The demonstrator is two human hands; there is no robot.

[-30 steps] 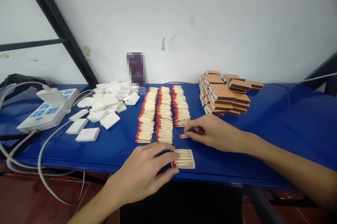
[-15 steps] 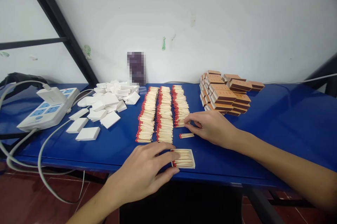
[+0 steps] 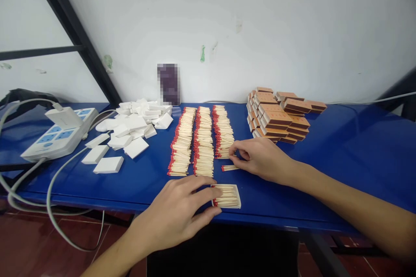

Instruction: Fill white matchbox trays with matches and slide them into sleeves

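Note:
Near the table's front edge, my left hand grips the left end of a small white tray filled with red-tipped matches. My right hand has thumb and forefinger pinched at the near end of the rightmost row of matches; the fingertips seem to be on match ends there. A few loose matches lie just below those fingertips. Two longer rows, the left one and the middle one, stretch away beside it, red heads to the left.
White trays are heaped at the left, near a power strip with cables. Brown matchboxes are stacked at the back right. A pixelated dark object leans on the wall behind the blue table.
My right hand has shifted very slightly to the right, and its thumb now covers the right ends of the loose matches. My left hand and the tray have stayed put.

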